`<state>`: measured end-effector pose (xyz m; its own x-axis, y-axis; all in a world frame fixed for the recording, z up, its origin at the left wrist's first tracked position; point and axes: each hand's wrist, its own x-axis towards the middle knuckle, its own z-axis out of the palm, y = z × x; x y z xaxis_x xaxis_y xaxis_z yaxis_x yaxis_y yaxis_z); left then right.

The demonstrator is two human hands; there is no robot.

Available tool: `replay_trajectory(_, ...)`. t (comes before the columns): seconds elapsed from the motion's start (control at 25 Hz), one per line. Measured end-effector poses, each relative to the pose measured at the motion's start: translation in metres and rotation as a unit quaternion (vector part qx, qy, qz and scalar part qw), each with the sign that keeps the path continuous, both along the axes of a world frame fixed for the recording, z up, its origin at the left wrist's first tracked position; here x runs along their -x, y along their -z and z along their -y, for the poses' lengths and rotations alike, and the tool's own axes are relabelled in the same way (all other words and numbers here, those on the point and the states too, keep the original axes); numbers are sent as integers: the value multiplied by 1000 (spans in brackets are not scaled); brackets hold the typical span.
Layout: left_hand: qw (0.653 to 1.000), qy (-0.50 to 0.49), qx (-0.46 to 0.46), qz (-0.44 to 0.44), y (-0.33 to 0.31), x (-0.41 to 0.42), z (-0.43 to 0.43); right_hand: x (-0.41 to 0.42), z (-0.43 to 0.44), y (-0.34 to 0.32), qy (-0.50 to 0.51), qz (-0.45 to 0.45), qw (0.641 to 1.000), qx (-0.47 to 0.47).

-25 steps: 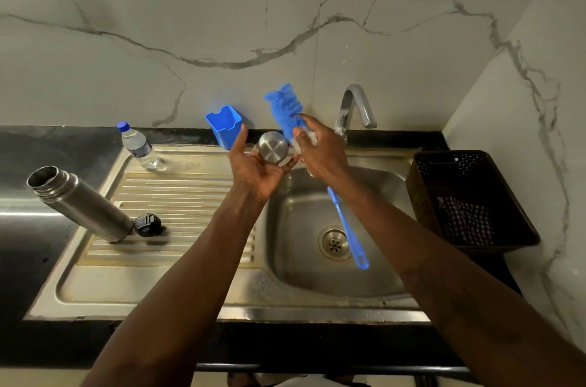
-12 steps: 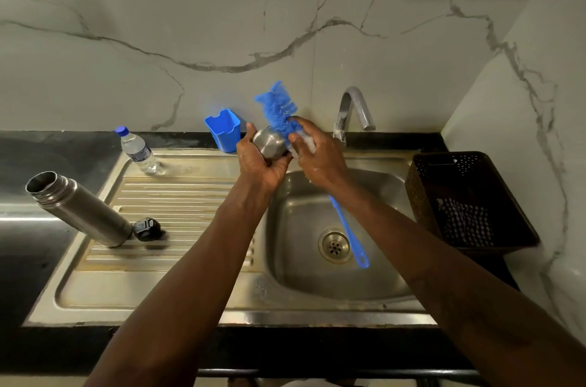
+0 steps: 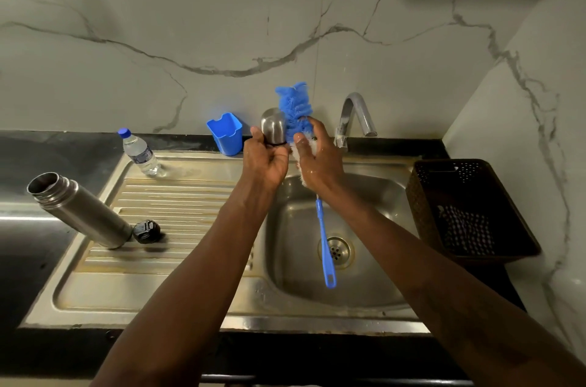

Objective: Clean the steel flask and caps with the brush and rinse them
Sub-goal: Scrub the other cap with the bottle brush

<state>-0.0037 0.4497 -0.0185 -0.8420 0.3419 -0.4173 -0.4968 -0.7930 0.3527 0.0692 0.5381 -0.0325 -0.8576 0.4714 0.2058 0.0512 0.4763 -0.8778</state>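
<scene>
Left hand (image 3: 266, 161): your fingers (image 3: 255, 137) were curled round the rim end of the steel cap (image 3: 273, 128), holding it with the domed end up, above the back edge of the sink (image 3: 380, 196).

Right hand (image 3: 320, 161): your fingers (image 3: 299, 142) were clenched round the brush (image 3: 295, 109) just below its blue bristles, with white suds on the hand and in the grip. The bristle head lay against the right side of the steel cap. The blue handle hung down out of your palm over the basin, its tip above the drain (image 3: 335, 252).

Flask (image 3: 82, 212): it stood on its base at the left edge of the drainboard (image 3: 177, 206), uncapped, mouth open, well apart from both hands. No writing showed on its body.

Black cap (image 3: 146, 231): on the drainboard, just beside the flask's base.

Water bottle (image 3: 139, 152): blue lid, at the back left corner of the drainboard. It carried a label, too small to read.

Blue cup (image 3: 225, 133): against the wall behind the drainboard, just left of your left hand.

Tap (image 3: 356, 115): behind the basin, just right of your right hand.

Basket (image 3: 425, 196): dark, perforated, on the black desk (image 3: 31, 158) right of the sink, with a checked cloth (image 3: 466, 229) inside.
</scene>
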Motion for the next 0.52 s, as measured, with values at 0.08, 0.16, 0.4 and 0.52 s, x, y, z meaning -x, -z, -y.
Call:
replay_trajectory(0.08, 1000, 6, 11, -8, -1, 1, 0, -7, 10, 0, -20, -27, 998, -46)
replay_trajectory(0.16, 995, 37, 75, -49, 5, -4, 1, -7, 15, -4, -54, -31, 993, -97)
replay_trajectory(0.4, 902, 34, 397, -169, 18, -2, 1, 0, 10, -35, -28, 54, 985, -164)
replay_trajectory(0.52, 836, 62, 460, -291, 33, -4, 14, 11, 3, -37, -31, 102, 989, -102)
